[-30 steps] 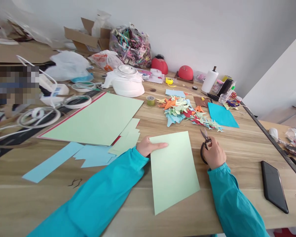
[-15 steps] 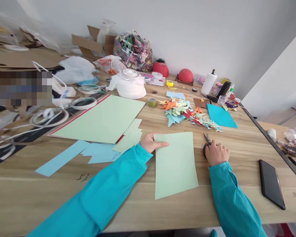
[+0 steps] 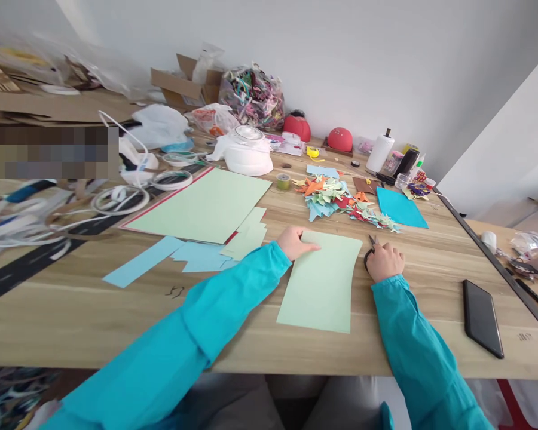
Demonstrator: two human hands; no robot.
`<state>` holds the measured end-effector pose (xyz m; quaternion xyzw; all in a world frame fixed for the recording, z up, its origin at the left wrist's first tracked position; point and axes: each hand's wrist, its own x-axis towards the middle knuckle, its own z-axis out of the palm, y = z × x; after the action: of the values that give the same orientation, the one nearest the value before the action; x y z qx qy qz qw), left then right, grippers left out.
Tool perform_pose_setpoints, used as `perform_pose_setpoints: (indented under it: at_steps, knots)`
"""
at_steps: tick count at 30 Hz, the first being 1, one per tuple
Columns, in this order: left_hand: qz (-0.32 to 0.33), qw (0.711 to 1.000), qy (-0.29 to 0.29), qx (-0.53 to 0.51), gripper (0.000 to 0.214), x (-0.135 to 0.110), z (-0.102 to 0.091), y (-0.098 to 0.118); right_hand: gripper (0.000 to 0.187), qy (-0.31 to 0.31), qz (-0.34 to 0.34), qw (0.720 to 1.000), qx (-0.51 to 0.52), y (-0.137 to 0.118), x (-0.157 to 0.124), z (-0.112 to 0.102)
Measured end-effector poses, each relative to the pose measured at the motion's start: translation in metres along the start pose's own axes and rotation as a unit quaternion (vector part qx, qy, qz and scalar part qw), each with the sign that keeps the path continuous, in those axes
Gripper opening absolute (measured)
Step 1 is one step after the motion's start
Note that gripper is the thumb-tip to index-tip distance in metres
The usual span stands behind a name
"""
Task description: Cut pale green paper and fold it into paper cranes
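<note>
A pale green paper sheet (image 3: 325,286) lies on the wooden table (image 3: 116,310) in front of me. My left hand (image 3: 295,242) rests on its far left corner, fingers pressed onto the paper. Just right of the sheet, my right hand (image 3: 384,261) is closed around the handles of dark scissors (image 3: 370,249), whose blades point away from me. Both arms wear teal sleeves.
A large green sheet (image 3: 206,206) and blue paper strips (image 3: 179,258) lie to the left. A heap of folded paper cranes (image 3: 341,203) and a blue sheet (image 3: 400,207) sit beyond. A black phone (image 3: 482,316) lies at right. Tape rolls, bags and boxes crowd the far left.
The view has tilted down and shifted, so my lap shows. The green sheet has turned slightly and slid nearer the scissors hand; both hands keep their hold.
</note>
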<state>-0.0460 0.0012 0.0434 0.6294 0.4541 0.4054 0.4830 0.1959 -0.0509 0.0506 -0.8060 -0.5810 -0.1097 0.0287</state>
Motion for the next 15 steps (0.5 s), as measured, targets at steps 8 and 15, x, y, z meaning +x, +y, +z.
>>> perform_pose_setpoints:
  at_steps: [8, 15]
  knots:
    - [0.229, 0.914, -0.024, 0.333, 0.017, 0.051, -0.008, 0.035, 0.032, 0.044, 0.016, 0.999, 0.015, -0.007, 0.002, 0.010]
    - [0.356, 0.823, -0.101, 0.431, 0.021, 0.064, 0.021, 0.044, 0.031, 0.083, 0.017, 0.996, 0.025, -0.010, 0.003, 0.016]
